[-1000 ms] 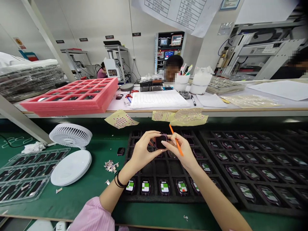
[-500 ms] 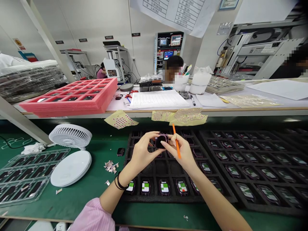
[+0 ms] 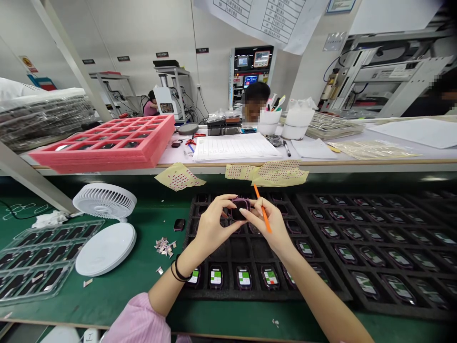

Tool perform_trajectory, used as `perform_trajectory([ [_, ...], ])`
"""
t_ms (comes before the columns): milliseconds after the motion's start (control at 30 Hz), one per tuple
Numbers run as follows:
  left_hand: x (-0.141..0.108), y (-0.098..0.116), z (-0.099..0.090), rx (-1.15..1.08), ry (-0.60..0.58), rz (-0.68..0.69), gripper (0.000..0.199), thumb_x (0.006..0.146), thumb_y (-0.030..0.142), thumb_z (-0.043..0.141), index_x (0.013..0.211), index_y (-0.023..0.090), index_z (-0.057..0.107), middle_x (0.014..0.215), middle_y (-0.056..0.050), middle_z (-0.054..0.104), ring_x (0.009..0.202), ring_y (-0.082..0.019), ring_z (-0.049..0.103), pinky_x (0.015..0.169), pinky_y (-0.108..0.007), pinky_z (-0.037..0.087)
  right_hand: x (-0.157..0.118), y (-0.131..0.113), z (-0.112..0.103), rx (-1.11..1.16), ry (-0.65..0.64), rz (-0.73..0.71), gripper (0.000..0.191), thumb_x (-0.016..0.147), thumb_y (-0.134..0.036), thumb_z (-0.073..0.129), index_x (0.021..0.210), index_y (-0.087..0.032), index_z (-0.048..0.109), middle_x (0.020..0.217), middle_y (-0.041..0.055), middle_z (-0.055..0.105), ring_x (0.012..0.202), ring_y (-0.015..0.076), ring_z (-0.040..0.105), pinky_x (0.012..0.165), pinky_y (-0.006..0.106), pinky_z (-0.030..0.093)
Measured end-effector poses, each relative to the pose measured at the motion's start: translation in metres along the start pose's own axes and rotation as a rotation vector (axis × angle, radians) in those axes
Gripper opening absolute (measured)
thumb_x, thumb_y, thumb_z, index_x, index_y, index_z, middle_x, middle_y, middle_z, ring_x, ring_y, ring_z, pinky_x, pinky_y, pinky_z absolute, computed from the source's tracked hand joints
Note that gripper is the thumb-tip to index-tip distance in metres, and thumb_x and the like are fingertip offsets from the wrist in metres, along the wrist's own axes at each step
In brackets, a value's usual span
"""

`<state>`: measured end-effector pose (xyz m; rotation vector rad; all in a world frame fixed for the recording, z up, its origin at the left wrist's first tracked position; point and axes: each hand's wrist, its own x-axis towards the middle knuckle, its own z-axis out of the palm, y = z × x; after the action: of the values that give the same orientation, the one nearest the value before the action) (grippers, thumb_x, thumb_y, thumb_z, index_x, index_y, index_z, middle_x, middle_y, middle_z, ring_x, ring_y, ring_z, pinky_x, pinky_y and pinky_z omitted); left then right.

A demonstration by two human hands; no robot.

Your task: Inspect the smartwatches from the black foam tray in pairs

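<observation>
Purple-rimmed black watch case (image 3: pixel 240 208) is held up above the tray, pinched at the fingertips of left hand (image 3: pixel 214 225) and right hand (image 3: pixel 267 227). Right hand also has thin orange stick (image 3: pixel 263 214) clamped betw its fingers. Below: black foam tray (image 3: pixel 240 250) w/ labelled units (image 3: pixel 216 277) in rows, 2nd tray (image 3: pixel 374 305) just right. Green mat (image 3: pixel 150 297) holds white fan (image 3: pixel 105 200), clear plastic tray (image 3: pixel 39 262), paper scraps (image 3: pixel 164 246). Yellow sticker sheets (image 3: pixel 178 176) lie at bench edge. Beyond: pink foam tray (image 3: pixel 103 152), paper form (image 3: pixel 235 147), co-worker (image 3: pixel 255 102), control cabinet (image 3: pixel 250 71), white walls (image 3: pixel 143 38).
</observation>
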<state>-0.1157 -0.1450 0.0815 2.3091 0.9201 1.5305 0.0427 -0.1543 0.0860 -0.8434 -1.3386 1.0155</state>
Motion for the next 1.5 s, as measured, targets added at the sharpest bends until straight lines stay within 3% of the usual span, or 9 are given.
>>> perform_trajectory([
  [333,0.0,-0.002,0.0,0.019,-0.019,-0.023,0.042,0.077,0.024,0.073,0.113,0.019,0.053,0.113,-0.011,0.062,0.093,-0.019,0.064,0.06,-0.024,0.057,0.0,0.004,0.0,0.082,0.018,0.047,0.051,0.068,-0.037,0.08,0.061,-0.021,0.031,0.065,-0.0058,0.047,0.048,0.0039,0.025,0.043,0.019,0.032],
  [533,0.003,-0.005,-0.011,0.057,0.108,-0.001,0.041,0.078,0.03,0.073,0.115,0.019,0.058,0.111,-0.009,0.06,0.095,-0.018,0.062,0.066,-0.026,0.06,0.003,-0.004,-0.003,0.285,0.034,0.17,0.05,0.069,-0.039,0.078,0.061,-0.021,0.033,0.075,-0.001,0.056,0.072,0.0127,0.058,0.062,0.027,0.057],
  [667,0.007,-0.008,-0.021,0.092,0.204,-0.006,0.042,0.077,0.029,0.074,0.115,0.019,0.059,0.111,-0.008,0.059,0.09,-0.016,0.062,0.065,-0.024,0.06,0.001,-0.008,-0.007,0.262,0.064,0.145,0.049,0.07,-0.036,0.079,0.061,-0.02,0.033,0.084,0.0013,0.061,0.077,0.0146,0.062,0.073,0.033,0.06],
  [867,0.011,-0.007,-0.028,0.079,0.206,-0.022,0.043,0.075,0.027,0.076,0.113,0.019,0.057,0.11,-0.008,0.058,0.096,-0.017,0.059,0.064,-0.023,0.058,-0.001,-0.01,-0.007,0.19,0.049,0.13,0.049,0.07,-0.041,0.077,0.061,-0.021,0.033,0.087,0.0025,0.061,0.076,0.0157,0.062,0.071,0.034,0.059],
  [933,0.004,-0.009,-0.031,0.092,0.118,-0.047,0.048,0.075,0.03,0.076,0.116,0.019,0.054,0.111,-0.008,0.059,0.096,-0.018,0.059,0.066,-0.024,0.057,-0.001,-0.003,-0.011,0.108,0.028,0.115,0.048,0.072,-0.043,0.075,0.062,-0.021,0.033,0.084,0.002,0.059,0.072,0.0141,0.058,0.068,0.032,0.058],
  [1100,-0.042,-0.032,-0.031,0.214,-0.406,-0.115,0.042,0.082,0.038,0.068,0.118,0.021,0.054,0.112,-0.008,0.064,0.102,-0.022,0.06,0.083,-0.034,0.053,-0.011,0.045,-0.026,-0.3,-0.117,0.091,0.044,0.075,-0.043,0.067,0.061,-0.023,0.031,0.069,-0.0004,0.051,0.063,0.0127,0.048,0.058,0.026,0.048],
  [1200,-0.072,-0.048,-0.026,0.281,-0.601,-0.172,0.043,0.082,0.041,0.067,0.118,0.021,0.054,0.114,-0.009,0.064,0.105,-0.025,0.058,0.089,-0.039,0.048,-0.022,0.075,-0.026,-0.443,-0.24,0.134,0.042,0.076,-0.045,0.061,0.061,-0.023,0.029,0.06,-0.0041,0.044,0.055,0.0111,0.042,0.054,0.024,0.041],
  [1367,-0.094,-0.057,-0.033,0.397,-0.676,-0.225,0.035,0.09,0.044,0.054,0.114,0.019,0.055,0.116,-0.01,0.061,0.107,-0.026,0.057,0.088,-0.041,0.045,-0.039,0.09,-0.022,-0.566,-0.358,0.176,0.04,0.078,-0.049,0.056,0.06,-0.024,0.03,0.055,-0.0056,0.041,0.049,0.0112,0.038,0.051,0.025,0.034],
  [1500,-0.098,-0.06,-0.047,0.406,-0.699,-0.24,0.028,0.093,0.041,0.05,0.109,0.02,0.056,0.114,-0.009,0.061,0.106,-0.025,0.056,0.089,-0.039,0.044,-0.045,0.078,-0.04,-0.648,-0.291,0.122,0.033,0.082,-0.045,0.052,0.064,-0.024,0.035,0.061,-0.0019,0.053,0.054,0.014,0.048,0.057,0.027,0.04],
])
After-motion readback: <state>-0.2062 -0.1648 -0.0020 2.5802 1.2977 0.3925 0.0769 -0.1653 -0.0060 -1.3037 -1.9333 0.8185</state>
